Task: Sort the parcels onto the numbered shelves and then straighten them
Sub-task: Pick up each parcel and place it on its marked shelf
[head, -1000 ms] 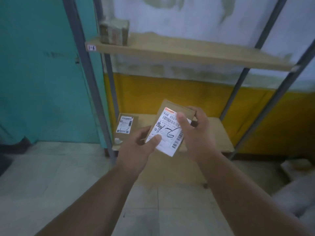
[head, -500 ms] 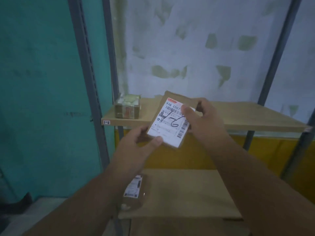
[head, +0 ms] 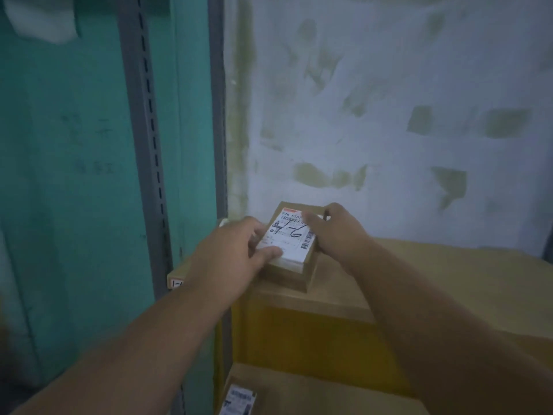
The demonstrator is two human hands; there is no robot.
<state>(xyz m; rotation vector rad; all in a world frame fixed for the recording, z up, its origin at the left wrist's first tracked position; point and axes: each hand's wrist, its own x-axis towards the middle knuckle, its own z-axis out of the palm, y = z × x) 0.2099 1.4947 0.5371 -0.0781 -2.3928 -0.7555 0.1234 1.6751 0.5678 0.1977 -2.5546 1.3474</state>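
A small brown cardboard parcel (head: 294, 259) with a white printed shipping label (head: 288, 238) marked by hand in black sits on the pale wooden shelf board (head: 449, 274), close to the board's left end and just right of the grey slotted metal upright (head: 149, 163). The left hand (head: 236, 259) holds the parcel's left side, its thumb lying on the label's near corner and its fingers curled round the left edge. The right hand (head: 338, 232) pinches the parcel's right side, thumb on top of the label and fingers wrapped round the far right edge. A small white tag (head: 177, 284) is stuck on the board's front edge below the left hand. On a lower shelf board (head: 329, 393) beneath the parcel lies another labelled package (head: 238, 401), partly cut off.
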